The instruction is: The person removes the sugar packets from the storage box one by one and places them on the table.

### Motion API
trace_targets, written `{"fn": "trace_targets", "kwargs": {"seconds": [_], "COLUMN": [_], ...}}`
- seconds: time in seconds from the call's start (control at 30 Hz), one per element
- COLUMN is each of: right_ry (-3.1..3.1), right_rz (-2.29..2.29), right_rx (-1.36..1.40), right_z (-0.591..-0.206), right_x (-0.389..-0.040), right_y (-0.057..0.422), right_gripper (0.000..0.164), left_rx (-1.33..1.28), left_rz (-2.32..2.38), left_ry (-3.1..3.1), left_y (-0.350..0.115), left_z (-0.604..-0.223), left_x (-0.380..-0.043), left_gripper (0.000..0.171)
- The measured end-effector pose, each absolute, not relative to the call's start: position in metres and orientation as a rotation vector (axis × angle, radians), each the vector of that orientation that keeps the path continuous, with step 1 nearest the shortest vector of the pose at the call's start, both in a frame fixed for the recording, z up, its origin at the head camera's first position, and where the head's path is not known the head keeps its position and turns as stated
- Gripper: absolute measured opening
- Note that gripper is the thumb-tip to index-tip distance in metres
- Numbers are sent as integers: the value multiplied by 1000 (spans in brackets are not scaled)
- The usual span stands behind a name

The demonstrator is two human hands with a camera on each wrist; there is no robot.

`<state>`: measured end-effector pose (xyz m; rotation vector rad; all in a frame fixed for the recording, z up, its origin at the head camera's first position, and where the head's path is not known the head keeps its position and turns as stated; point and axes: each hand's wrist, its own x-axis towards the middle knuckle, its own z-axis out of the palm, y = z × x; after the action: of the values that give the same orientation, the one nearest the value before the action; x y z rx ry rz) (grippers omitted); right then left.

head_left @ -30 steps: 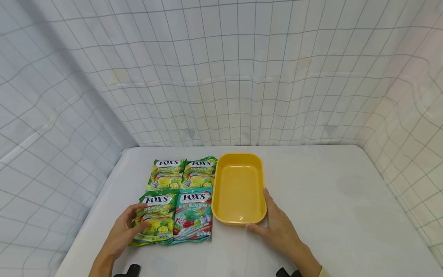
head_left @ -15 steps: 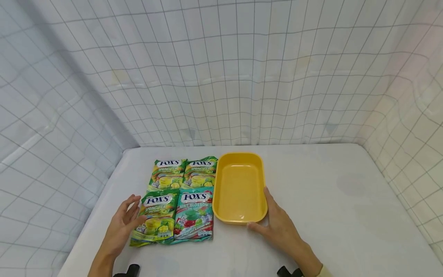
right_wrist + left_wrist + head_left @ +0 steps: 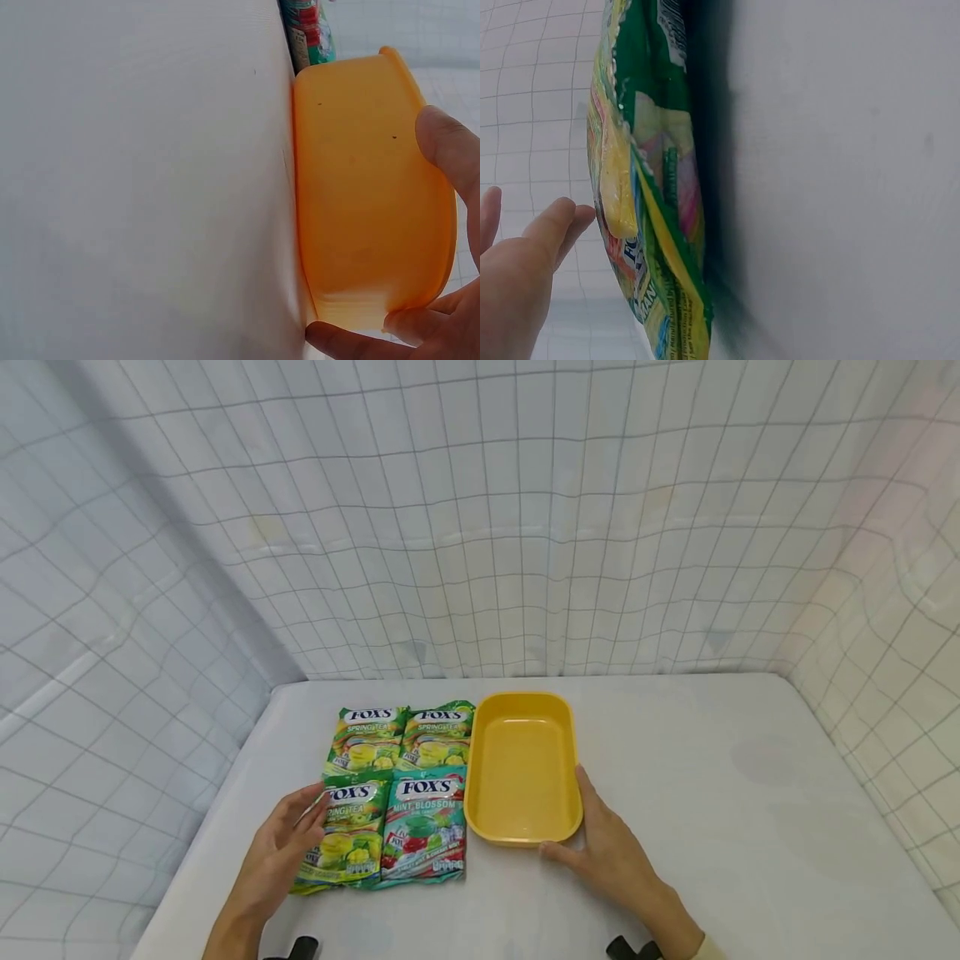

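Four-cornered and shallow, a yellow plastic tray [image 3: 523, 768] lies on the table with nothing in it. My right hand [image 3: 611, 852] holds its near right corner, thumb at the near rim and fingers along the right side; the right wrist view shows the tray's outer wall [image 3: 367, 180] between them. To the left are several candy bags in two rows. My left hand [image 3: 281, 843] hovers at the left edge of the near green Spring Tea bag [image 3: 348, 839], fingers loosely bent and overlapping it. Beside that bag lies a teal Mint Blossom bag [image 3: 424, 827].
Two more green Spring Tea bags, left [image 3: 367, 739] and right [image 3: 437, 737], form the back row. The right one and the teal bag sit close against the tray's left side. White gridded cloth walls [image 3: 525, 568] enclose the white table [image 3: 690, 793].
My left hand has drawn back from the near green bag, then moved in again over its left edge. My right hand stays at the tray's corner. The bags and tray keep their arrangement.
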<state>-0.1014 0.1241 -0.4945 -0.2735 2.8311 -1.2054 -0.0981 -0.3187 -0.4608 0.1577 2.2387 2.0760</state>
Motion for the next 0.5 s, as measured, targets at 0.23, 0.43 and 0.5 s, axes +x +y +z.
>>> {"fn": "trace_targets", "kwargs": {"seconds": [0.23,0.43,0.5], "right_ry": [2842,2854,2867], "right_rz": [-1226,-1221,-1205], "right_rx": [-281,-291,-283], "right_z": [-496,-495,-494], "right_x": [-101,-101,-101], "right_y": [126,127,127], "right_gripper": [130,131,133], "left_rx": [232,277,309], "left_rz": [2166,2172,2164], "left_ry": [2181,2181,2193], "left_y": [-307,-297,-293], "left_z": [-457,-450,-447], "left_x": [-98,-102,-103], "left_gripper": [56,54,54]}}
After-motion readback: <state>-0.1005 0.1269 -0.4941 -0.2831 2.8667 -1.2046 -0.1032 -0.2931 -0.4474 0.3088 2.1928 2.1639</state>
